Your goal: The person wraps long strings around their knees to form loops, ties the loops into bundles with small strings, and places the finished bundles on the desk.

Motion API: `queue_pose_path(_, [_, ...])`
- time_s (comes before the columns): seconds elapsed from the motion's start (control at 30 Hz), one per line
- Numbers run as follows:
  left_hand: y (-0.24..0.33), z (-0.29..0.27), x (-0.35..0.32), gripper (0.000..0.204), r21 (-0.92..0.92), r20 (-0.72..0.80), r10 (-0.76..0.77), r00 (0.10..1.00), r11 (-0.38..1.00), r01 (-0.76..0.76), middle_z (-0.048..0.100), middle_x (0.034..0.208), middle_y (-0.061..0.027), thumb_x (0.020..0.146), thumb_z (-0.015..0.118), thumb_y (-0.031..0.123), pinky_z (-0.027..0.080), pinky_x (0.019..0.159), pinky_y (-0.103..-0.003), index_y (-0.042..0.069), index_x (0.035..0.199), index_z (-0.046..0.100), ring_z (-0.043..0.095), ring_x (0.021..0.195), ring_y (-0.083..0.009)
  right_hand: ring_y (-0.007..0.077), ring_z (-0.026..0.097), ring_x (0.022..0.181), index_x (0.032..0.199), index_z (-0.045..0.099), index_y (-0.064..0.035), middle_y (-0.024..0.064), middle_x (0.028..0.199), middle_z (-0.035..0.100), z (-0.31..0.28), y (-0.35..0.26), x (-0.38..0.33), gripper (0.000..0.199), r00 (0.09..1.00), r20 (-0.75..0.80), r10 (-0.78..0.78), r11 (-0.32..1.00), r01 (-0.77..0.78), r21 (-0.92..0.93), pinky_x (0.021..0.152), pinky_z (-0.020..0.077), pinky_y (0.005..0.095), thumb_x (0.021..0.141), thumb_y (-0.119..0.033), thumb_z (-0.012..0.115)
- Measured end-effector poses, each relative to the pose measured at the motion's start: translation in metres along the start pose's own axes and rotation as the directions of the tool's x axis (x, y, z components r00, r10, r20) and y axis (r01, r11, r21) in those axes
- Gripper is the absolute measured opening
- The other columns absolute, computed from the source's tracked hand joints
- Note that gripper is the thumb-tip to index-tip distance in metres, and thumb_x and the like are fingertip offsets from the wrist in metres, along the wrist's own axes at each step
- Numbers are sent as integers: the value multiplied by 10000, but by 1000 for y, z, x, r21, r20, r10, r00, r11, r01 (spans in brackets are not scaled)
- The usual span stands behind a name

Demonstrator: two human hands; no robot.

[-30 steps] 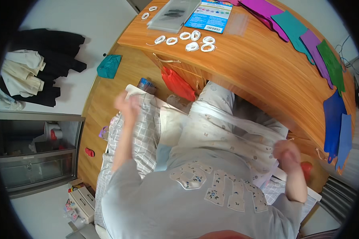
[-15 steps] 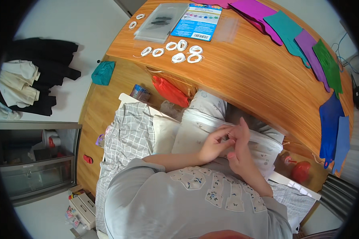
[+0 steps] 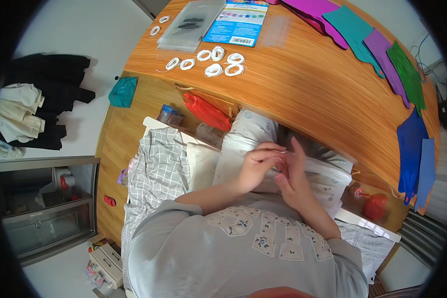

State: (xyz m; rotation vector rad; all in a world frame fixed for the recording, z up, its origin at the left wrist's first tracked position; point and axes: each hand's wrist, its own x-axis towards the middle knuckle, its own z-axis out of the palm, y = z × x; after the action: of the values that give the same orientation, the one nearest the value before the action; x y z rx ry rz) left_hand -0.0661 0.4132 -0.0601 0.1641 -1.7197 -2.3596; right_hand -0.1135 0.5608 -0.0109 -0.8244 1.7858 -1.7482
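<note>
Over my lap, my two hands meet just in front of the table's edge. My left hand (image 3: 260, 165) is closed, its bent fingertips and thumb pressed against the inner side of the other hand. Whether anything small lies between them is hidden. My right hand (image 3: 294, 180) is turned on edge, with a finger stretched up and the thumb apart; its other fingers are partly covered. Beneath both are my light patterned trousers (image 3: 328, 185). Nearest on the wooden table (image 3: 303, 94) are several coils of white cord (image 3: 213, 70).
Clear plastic bags (image 3: 187, 30), a blue printed card (image 3: 237, 25) and a thin clear sleeve (image 3: 275, 31) lie at the back left. Coloured pouches, among them a teal one (image 3: 353, 35) and a blue one (image 3: 411, 154), line the right edge. A red bag (image 3: 207, 111) hangs below the table.
My hands have shifted slightly left and stay together over my lap. The whole view has moved a little, so the table's things appear further left and up.
</note>
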Motion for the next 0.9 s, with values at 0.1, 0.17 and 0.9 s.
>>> queue_pose_path(0.1, [1, -5, 4, 159, -169, -14, -87, 996, 982, 83, 627, 1070, -73, 971, 550, 99, 490, 842, -277, 4, 1047, 653, 596, 935, -150, 170, 541, 997, 1439, 206, -14, 105, 1122, 547, -10, -2, 0, 581, 981, 27, 194, 980, -195, 27, 871, 433, 287, 983, -199, 516])
queue_pose_path(0.17, [3, -10, 5, 164, -429, 1, -261, 965, 872, 236, 617, 999, -56, 1002, 519, 154, 493, 810, -278, 36, 988, 632, 592, 908, -148, 138, 512, 913, 1375, 284, -20, 65, 1028, 524, -16, 3, -2, 483, 982, -18, 187, 980, -186, 65, 806, 417, 264, 980, -167, 519])
queue_pose_path(0.9, [19, -3, -3, 261, 359, 31, 39, 999, 932, -47, 500, 663, -15, 1004, 504, 164, 406, 602, -290, 45, 782, 574, 497, 642, -143, 277, 615, 626, 945, 601, -49, 116, 732, 619, 12, -13, -9, 100, 992, -34, -121, 904, 96, -417, 578, 465, 379, 952, -125, 536])
